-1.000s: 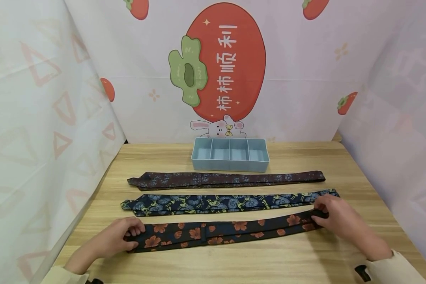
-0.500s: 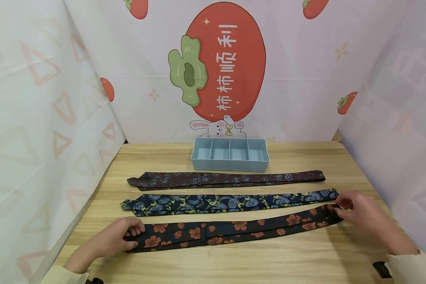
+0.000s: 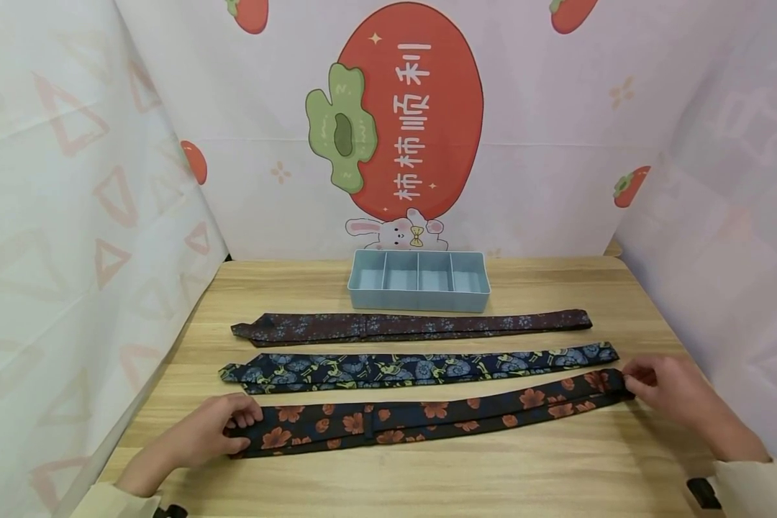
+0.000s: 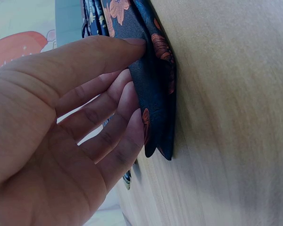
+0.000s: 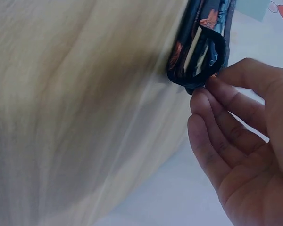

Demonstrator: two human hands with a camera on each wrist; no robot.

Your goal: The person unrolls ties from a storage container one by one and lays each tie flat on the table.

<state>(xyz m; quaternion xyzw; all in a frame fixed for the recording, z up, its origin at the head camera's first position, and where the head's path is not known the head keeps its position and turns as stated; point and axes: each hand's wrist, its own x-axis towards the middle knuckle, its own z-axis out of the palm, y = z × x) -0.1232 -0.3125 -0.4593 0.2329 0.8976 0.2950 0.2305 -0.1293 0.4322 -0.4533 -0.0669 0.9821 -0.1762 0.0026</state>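
A dark necktie with orange flowers (image 3: pixel 434 411) lies folded lengthwise across the front of the table. My left hand (image 3: pixel 223 428) holds its pointed ends, thumb on the front face and fingers behind, as the left wrist view shows the thumb (image 4: pixel 99 54) on the cloth. At the other end, my right hand (image 3: pixel 670 388) pinches the folded end with its fingertips. There the fold stands up as a rounded loop (image 5: pixel 219 49) in the right wrist view. Behind it lies a navy necktie with blue and yellow figures (image 3: pixel 421 368), and farther back a maroon necktie with small blue flowers (image 3: pixel 324 327).
A light blue box (image 3: pixel 421 300) with several compartments stands at the back of the wooden table (image 3: pixel 427 482). White printed cloth (image 3: pixel 246 93) hangs behind the table and along both sides.
My right hand has moved right to the folded end of the orange-flowered necktie, and more of that end now shows. The left hand has stayed in place.
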